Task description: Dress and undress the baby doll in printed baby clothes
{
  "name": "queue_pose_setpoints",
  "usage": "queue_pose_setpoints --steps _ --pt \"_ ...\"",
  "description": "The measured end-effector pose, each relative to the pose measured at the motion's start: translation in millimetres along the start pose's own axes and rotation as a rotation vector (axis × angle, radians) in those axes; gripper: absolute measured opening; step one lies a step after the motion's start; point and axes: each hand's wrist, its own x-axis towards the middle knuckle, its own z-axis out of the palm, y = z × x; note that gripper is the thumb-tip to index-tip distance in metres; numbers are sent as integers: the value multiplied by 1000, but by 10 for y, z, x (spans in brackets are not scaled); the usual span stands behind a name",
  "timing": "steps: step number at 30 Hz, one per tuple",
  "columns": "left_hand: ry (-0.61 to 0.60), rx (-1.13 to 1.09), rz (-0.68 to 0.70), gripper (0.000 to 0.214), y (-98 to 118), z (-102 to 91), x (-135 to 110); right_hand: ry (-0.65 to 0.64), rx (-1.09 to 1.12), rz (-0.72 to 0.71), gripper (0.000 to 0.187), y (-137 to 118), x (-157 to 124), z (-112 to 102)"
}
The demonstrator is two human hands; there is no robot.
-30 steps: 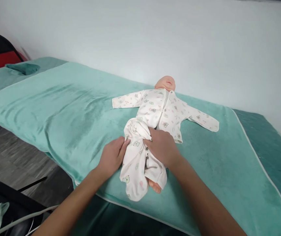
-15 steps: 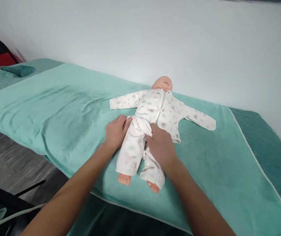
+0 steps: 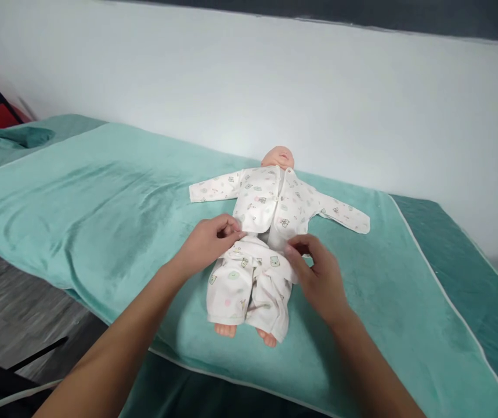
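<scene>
A plain white wall (image 3: 166,75) stands behind a pale green, velvety cover (image 3: 101,186) spread over a long, darker green bed. On the cover, near its front edge, a pinkish baby doll (image 3: 279,157) lies on its back, head towards the wall.

The white, animal-printed cloth jacket (image 3: 253,200) on its upper body has both sleeves stretched out sideways. Below it, the white, animal-printed cloth trousers (image 3: 229,287) lie on the doll's legs. Their long axis runs from the waist towards the person; the bunched waistband runs crosswise between the two hands.

The left hand (image 3: 208,241) is at one end of the waistband, the right hand (image 3: 318,278) at the other, about equally near. On each, thumb and forefinger tips come close together at the cloth; whether they pinch it, and which layer, I cannot tell. The jacket's loose hem gets in the way, its open front meeting the waistband, one corner partly behind the right hand. Bare pink toes (image 3: 225,330) show below the trouser cuffs.
</scene>
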Motion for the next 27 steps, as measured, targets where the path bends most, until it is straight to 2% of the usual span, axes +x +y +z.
queue_pose_setpoints --steps 3,6,8,10,12,14,17,19,21,23,24,25,27 --pt "14 220 95 23 90 -13 94 120 -139 -27 15 70 83 27" --pt "-9 519 250 36 227 62 264 43 -345 -88 22 72 242 136" --pt "-58 712 329 39 315 152 346 -9 -478 -101 16 47 347 216" --pt "-74 847 364 35 376 245 381 -19 -581 -106 12 17 428 270" --pt "-32 902 375 26 395 307 386 -20 -606 -116 18 -3 486 274" --pt "40 834 376 17 363 313 391 -25 -506 -103 20 2 530 213" --pt "240 464 274 17 211 209 451 20 -105 20 20 103 570 15" --pt "433 133 137 23 36 91 523 165 175 127 22 261 553 -159" --pt "575 -191 12 29 -190 -35 592 363 324 233 26 490 481 -341" --pt "603 -449 -91 33 -437 -152 626 494 324 366 29 754 359 -519" --pt "604 -509 -138 34 -557 -204 623 535 267 445 29 880 288 -604" --pt "609 -512 -180 33 -666 -252 606 535 164 532 28 993 216 -686" --pt "636 -367 -236 31 -838 -335 539 455 -90 641 28 1154 89 -828"
